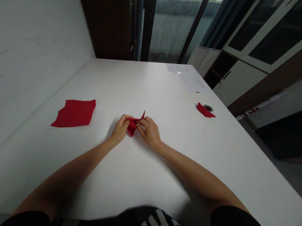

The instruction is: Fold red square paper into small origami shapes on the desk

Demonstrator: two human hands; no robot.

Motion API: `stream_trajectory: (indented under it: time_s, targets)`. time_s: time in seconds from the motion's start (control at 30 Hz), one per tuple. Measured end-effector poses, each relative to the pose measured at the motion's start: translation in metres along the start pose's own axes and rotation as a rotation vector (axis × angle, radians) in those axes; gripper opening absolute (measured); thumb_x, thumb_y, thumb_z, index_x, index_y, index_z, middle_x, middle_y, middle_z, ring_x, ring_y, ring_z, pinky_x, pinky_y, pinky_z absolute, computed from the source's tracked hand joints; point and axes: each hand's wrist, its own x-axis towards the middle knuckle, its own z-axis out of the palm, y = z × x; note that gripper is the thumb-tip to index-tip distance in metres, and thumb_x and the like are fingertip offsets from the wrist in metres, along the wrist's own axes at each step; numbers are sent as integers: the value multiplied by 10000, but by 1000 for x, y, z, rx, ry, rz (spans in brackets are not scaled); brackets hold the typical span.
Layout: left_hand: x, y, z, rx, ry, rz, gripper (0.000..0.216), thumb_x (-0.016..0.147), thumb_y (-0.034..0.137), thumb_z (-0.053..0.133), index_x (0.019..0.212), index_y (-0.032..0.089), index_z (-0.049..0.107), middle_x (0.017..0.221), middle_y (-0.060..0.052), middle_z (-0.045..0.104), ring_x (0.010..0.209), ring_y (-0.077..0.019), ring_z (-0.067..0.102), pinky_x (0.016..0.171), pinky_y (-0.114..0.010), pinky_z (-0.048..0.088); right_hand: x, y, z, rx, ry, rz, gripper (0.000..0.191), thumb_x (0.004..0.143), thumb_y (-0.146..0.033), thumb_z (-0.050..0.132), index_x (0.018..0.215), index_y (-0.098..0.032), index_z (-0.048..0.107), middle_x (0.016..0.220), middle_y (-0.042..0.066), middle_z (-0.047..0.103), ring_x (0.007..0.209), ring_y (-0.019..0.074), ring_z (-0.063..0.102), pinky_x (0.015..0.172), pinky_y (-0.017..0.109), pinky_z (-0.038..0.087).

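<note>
A small folded piece of red paper [133,124] lies near the middle of the white table [138,170], with a pointed flap sticking up. My left hand [120,128] pinches its left side, fingers closed on it. My right hand [150,130] pinches its right side, fingers curled and pressed on the paper. Both hands rest low on the tabletop.
A flat stack of red paper sheets [74,113] lies to the left. Another folded red piece [205,111] sits at the right beside a round cable hole [208,107]. White papers [189,77] lie at the far end. A white wall runs along the left; cabinets stand at the right.
</note>
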Motion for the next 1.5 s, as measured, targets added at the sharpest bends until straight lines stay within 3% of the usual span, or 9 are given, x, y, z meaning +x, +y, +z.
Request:
stream_trajectory:
  time_s: [0.17, 0.4, 0.6, 0.77, 0.9, 1.13, 1.33, 1.5]
  targets:
    - [-1, -1, 0, 23, -30, 18, 145, 896, 198, 543, 996, 217, 646, 964, -26, 669, 910, -163, 612, 857, -269, 481, 0, 1, -1, -37, -24, 28, 138, 980, -221, 570, 990, -221, 707, 902, 58, 626, 817, 185, 571, 720, 289, 422]
    - [-3, -2, 2, 40, -39, 6, 208, 915, 286, 569, 1105, 236, 641, 999, -27, 688, 871, -168, 621, 811, -271, 476, -1, -1, 1, -62, -34, 43, 147, 1000, -231, 516, 963, -216, 658, 912, 56, 638, 767, 172, 573, 672, 278, 392]
    - [2, -10, -1, 58, 36, -24, 182, 931, 321, 551, 966, 223, 700, 913, -15, 690, 858, -168, 597, 821, -257, 459, -3, -7, 0, 44, 19, 30, 128, 1014, -246, 470, 973, -224, 590, 929, 50, 612, 765, 173, 562, 686, 289, 418]
    - [8, -23, -3, -209, 134, -162, 133, 885, 308, 617, 822, 195, 648, 801, 1, 668, 769, -147, 584, 757, -243, 456, -5, -8, 0, 156, 118, 17, 142, 1021, -281, 449, 941, -225, 552, 903, 43, 585, 785, 179, 551, 716, 305, 425]
    - [15, -28, -5, -466, 197, -275, 96, 863, 272, 627, 820, 189, 648, 844, -20, 702, 824, -163, 640, 787, -263, 487, -5, -5, 6, 410, 219, 145, 173, 1022, -346, 444, 927, -226, 524, 853, 18, 565, 745, 165, 549, 696, 303, 443]
    - [23, -19, -14, -737, 132, -384, 236, 912, 289, 607, 1106, 178, 683, 1280, -106, 692, 1223, -244, 616, 1033, -385, 485, 5, 21, 20, 783, 366, 379, 233, 970, -456, 496, 892, -236, 494, 761, -26, 536, 693, 147, 540, 676, 291, 473]
    - [25, -15, -19, -722, 128, -288, 284, 900, 294, 647, 1166, 195, 663, 1340, -109, 661, 1264, -252, 598, 1021, -413, 497, 11, 31, 23, 943, 397, 517, 252, 892, -463, 580, 835, -232, 495, 766, -25, 518, 704, 140, 509, 678, 287, 503]
    - [24, -16, -21, -679, 169, -262, 248, 879, 340, 700, 1074, 192, 664, 1249, -109, 699, 1152, -238, 645, 938, -383, 524, 12, 33, 25, 1025, 416, 578, 268, 852, -470, 620, 817, -231, 505, 742, -27, 520, 688, 139, 510, 664, 295, 524]
